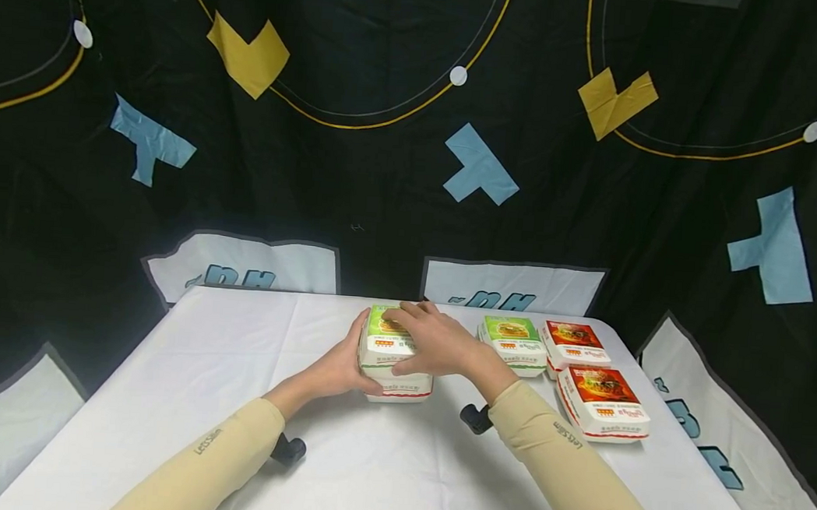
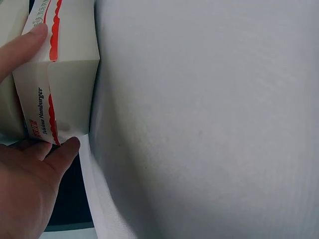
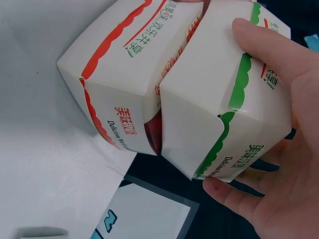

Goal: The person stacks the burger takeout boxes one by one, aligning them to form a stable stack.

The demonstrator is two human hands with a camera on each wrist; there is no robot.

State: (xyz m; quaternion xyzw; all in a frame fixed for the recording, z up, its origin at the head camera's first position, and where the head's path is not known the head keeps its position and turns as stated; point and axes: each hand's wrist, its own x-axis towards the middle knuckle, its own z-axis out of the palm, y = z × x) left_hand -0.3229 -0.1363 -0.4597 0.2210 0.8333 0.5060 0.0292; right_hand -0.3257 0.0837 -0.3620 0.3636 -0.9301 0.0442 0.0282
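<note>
Two white hamburger boxes stand stacked near the back middle of the table. The upper one, a green-trimmed hamburger box (image 3: 214,84), has a green lid picture. Below it sits a red-trimmed hamburger box (image 2: 70,94), its top covered by the upper box. My right hand (image 1: 438,343) grips the green-trimmed box, thumb on its near face and fingers over the far side. From the left, my left hand (image 1: 339,364) holds the red-trimmed box, thumb on its front and fingertips at the back. The right wrist view shows the two boxes meeting at a slight angle.
To the right on the white table (image 1: 367,471) stand another green-topped hamburger box (image 1: 515,346), a red-topped hamburger box (image 1: 575,343) and a nearer red-topped one (image 1: 603,403). A black curtain (image 1: 370,198) hangs behind the table's back edge.
</note>
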